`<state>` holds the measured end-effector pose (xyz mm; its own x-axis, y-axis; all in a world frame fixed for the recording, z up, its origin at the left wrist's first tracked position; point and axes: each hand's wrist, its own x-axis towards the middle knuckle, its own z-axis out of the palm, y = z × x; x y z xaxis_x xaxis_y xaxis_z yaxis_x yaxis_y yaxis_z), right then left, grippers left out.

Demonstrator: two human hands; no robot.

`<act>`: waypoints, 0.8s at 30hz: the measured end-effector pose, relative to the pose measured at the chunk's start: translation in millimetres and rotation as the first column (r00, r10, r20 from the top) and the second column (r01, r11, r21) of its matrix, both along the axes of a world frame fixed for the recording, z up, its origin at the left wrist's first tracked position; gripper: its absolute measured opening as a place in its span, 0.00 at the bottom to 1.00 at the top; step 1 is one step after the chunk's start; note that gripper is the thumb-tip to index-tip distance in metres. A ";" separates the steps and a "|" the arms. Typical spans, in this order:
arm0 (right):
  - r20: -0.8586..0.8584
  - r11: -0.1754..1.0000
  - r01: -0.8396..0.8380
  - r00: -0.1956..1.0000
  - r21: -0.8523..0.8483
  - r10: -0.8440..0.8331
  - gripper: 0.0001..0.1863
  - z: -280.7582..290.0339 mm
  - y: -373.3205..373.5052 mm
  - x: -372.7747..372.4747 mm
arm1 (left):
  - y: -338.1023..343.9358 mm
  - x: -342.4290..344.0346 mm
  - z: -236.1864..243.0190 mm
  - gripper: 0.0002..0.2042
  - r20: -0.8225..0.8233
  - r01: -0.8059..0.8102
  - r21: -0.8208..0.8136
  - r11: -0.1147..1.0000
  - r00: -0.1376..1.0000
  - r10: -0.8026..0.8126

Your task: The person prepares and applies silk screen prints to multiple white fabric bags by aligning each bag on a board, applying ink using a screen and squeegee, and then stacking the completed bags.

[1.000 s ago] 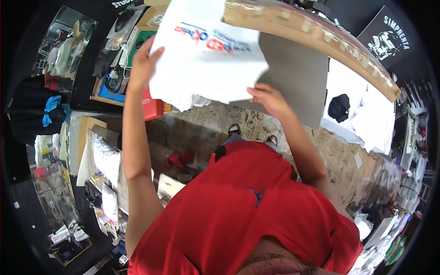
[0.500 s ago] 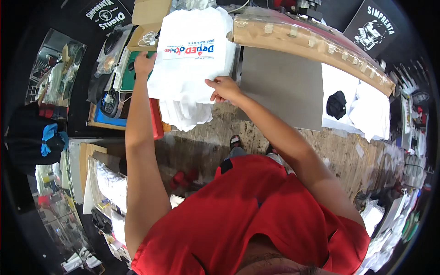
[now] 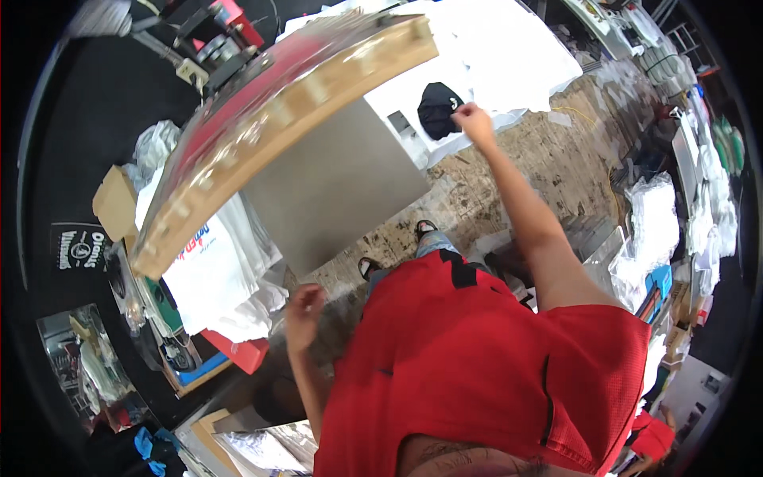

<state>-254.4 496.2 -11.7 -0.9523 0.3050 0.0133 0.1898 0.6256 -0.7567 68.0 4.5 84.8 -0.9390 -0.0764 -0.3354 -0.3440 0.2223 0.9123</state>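
Left hand (image 3: 304, 312) now off white printed cloth (image 3: 216, 274), empty, fingers loosely open. Right hand (image 3: 475, 125) moved to edge of black cap (image 3: 437, 110) on white sheet (image 3: 513, 56); grip hard to tell. 2 hands well apart.

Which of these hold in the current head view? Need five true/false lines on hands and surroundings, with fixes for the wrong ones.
1. The right hand is at the edge of the black cap. True.
2. The left hand is gripping a red box. False: nothing shows in it, and the red box is off to its left.
3. The grey panel lies between the white printed stack and the cap. True.
4. The person's top is blue. False: the top is red.
5. Both feet wear open sandals. True.
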 end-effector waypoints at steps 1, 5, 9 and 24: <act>0.026 0.988 0.080 0.996 0.130 -0.084 0.25 -13.3 52.0 -17.0 | 22.9 -12.6 0.8 0.06 0.003 0.116 -0.029 0.993 0.993 -0.116; -0.073 0.829 0.196 0.980 0.524 -0.185 0.44 -35.8 94.9 -43.5 | 98.3 -53.2 8.9 0.08 0.058 0.305 -0.142 0.942 0.952 -0.300; 0.075 0.858 0.116 0.981 0.501 -0.177 0.43 -37.4 76.8 -56.5 | 149.1 -82.8 20.6 0.09 0.076 0.329 -0.181 0.927 0.944 -0.320; -0.132 0.992 0.043 0.991 0.116 -0.027 0.09 61.9 96.9 -31.1 | 210.8 -135.9 -9.2 0.08 0.009 0.462 0.163 0.872 0.883 -0.469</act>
